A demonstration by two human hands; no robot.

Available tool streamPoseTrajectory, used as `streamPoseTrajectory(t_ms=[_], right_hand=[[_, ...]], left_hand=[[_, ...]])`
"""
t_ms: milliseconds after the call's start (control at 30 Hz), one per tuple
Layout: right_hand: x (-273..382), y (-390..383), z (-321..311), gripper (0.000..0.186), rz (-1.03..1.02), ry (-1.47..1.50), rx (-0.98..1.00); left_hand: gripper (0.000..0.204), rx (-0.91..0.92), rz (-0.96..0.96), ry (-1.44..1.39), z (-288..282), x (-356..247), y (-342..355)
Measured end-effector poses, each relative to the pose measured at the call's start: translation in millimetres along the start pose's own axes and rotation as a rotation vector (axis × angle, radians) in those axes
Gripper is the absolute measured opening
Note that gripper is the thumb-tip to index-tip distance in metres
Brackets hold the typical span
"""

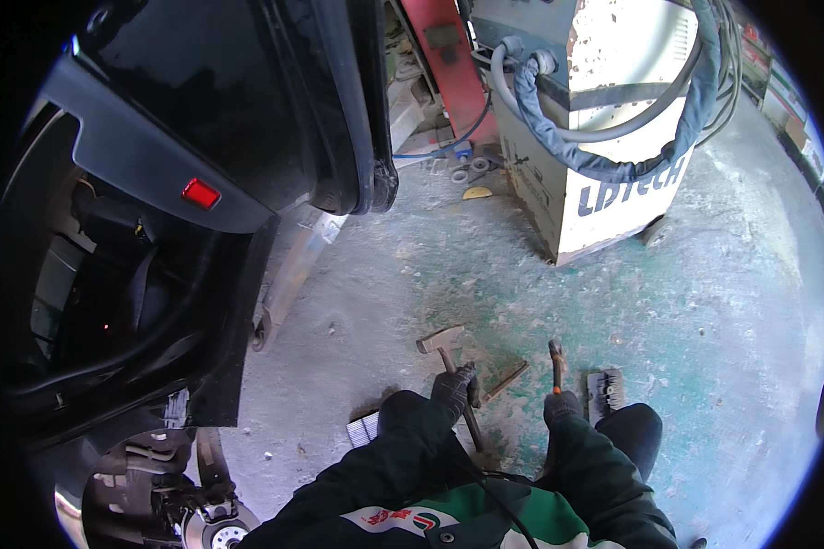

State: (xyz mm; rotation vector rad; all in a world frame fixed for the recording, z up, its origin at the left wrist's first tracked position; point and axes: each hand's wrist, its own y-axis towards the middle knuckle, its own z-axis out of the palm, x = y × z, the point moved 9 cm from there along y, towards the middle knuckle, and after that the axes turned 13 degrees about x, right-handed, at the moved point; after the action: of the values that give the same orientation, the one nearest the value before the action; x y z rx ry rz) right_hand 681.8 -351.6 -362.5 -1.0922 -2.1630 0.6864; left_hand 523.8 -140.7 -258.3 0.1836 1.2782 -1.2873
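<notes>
My left hand (pixel 452 390), in a dark glove, is closed around the handle of a hammer (pixel 439 340). The hammer's head points away from me, and the handle's end reaches back toward my lap. My gloved right hand (pixel 561 405) grips a short dark tool with an orange band (pixel 557 364); its kind is unclear. A thin rusty bar (pixel 505 382) shows between my hands, close to the left one; whether it touches that hand I cannot tell. Beside my right knee is a flat grey thing with a bristly edge (pixel 604 393).
At the left stands a black car with its door (pixel 201 119) open; a brake disc (pixel 215 531) shows below. A lift arm (pixel 295 274) lies low beside it. Ahead are a white cabinet (pixel 604 137) with thick hoses and a red post (pixel 449 73). The concrete floor (pixel 384 284) is worn.
</notes>
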Motion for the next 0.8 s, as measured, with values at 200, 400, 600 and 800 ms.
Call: streamPoseTrajectory(t_ms=[200, 400, 600, 800], right_hand=[[-47, 9, 22, 0.037, 0.294, 0.753, 0.020], [-54, 16, 17, 0.040, 0.302, 0.634, 0.094], [-36, -5, -5, 0.036, 0.148, 0.574, 0.025], [44, -84, -98, 0.037, -0.284, 0.523, -0.162]], left_hand=[[0.040, -0.152, -0.020, -0.095, -17, 33, -9], [0.045, -0.250, -0.232, -0.217, -17, 89, -16], [0.044, -0.364, -0.327, -0.308, -19, 106, -33], [0.041, -0.355, -0.267, -0.274, -12, 92, -43]])
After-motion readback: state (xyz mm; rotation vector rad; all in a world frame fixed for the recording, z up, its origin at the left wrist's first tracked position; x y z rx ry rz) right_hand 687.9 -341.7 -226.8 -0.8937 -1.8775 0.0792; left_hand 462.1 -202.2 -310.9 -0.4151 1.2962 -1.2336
